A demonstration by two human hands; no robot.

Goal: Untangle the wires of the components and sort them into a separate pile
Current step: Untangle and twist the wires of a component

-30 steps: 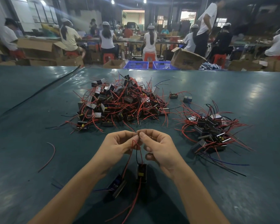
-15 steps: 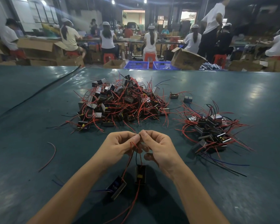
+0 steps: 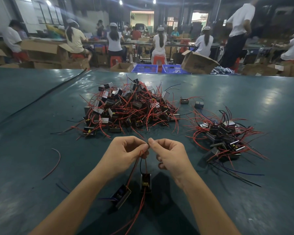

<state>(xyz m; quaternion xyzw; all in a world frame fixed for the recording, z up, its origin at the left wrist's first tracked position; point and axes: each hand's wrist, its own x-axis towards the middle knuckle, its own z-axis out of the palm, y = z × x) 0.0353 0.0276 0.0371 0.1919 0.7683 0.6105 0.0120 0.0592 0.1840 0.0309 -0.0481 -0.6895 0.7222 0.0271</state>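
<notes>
Pinching one wire tip (image 3: 148,143) between them, the left hand (image 3: 124,154) and right hand (image 3: 171,156) have eased apart; two components (image 3: 145,184) still dangle, apparently joined, near the table's (image 3: 24,158) front edge, so the sorted pile (image 3: 224,138) waits.

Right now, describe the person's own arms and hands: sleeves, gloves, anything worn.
The left hand and the right hand are bare, with no gloves, and no rings show on the fingers in view. The left forearm and the right forearm are uncovered down to the picture's lower edge, so no sleeve shows. No watch, bracelet or band is on either wrist.
</notes>
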